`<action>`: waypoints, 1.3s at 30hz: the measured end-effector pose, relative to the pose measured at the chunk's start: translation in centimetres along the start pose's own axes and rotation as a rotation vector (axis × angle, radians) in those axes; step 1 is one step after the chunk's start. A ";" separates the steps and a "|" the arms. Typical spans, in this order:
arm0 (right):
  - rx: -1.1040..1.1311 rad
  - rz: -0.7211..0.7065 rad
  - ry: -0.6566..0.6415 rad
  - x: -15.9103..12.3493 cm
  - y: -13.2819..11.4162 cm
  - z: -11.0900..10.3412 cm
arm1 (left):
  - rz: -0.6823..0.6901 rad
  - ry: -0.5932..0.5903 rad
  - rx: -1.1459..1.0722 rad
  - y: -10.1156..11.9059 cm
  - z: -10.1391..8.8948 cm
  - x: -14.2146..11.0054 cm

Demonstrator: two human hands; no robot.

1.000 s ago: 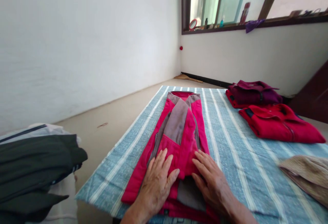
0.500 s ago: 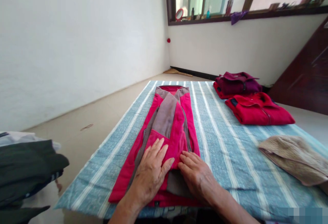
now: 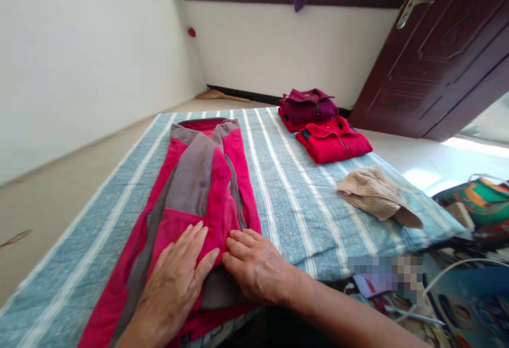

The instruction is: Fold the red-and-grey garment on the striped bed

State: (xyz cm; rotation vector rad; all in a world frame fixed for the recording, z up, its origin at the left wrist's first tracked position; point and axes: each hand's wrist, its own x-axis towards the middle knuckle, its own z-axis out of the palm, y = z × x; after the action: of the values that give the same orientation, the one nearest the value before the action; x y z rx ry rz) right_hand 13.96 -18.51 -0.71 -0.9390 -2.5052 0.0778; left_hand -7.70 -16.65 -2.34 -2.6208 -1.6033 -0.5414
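Note:
A pink and grey jacket (image 3: 201, 178) lies folded lengthwise on a blue striped cloth (image 3: 294, 199). My left hand (image 3: 175, 279) rests flat on its near end, fingers stretched out. My right hand (image 3: 254, 266) lies beside it on the jacket's near right part, fingers together and bent slightly, pressing down on the fabric. Neither hand holds anything lifted.
Two folded garments, one red (image 3: 336, 144) and one maroon (image 3: 308, 106), sit at the cloth's far right. A beige knitted piece (image 3: 376, 194) lies at the right edge. A dark wooden door (image 3: 441, 56) stands open at right. Bags and a white cable (image 3: 457, 271) clutter the floor there.
The view has swung right, bringing the door and the floor clutter into sight and dropping the dark clothes pile on the left. Both hands stay pressed on the jacket's near end.

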 end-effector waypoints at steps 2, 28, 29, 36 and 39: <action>-0.014 -0.005 0.007 0.0 0.1 0.0 | 0.008 0.007 0.014 -0.2 0.1 -0.1; 0.179 -0.004 -0.146 -3.0 1.4 -2.7 | -0.022 -0.020 0.023 0.4 -0.2 -0.5; 0.188 -0.001 -0.137 -3.2 1.5 -2.9 | -0.032 -0.027 0.024 0.5 -0.3 -0.5; 0.192 0.051 -0.256 -4.4 1.9 -3.7 | -0.098 -0.112 0.012 1.4 -1.3 -0.6; 0.196 0.071 -0.292 -4.5 1.9 -3.5 | -0.111 -0.124 0.000 1.6 -1.7 -0.7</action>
State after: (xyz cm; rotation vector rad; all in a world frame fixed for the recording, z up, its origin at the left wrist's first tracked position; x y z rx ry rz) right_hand 19.66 -20.27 0.21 -0.9943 -2.6623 0.5075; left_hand -7.00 -18.31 -0.72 -2.6253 -1.7929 -0.3899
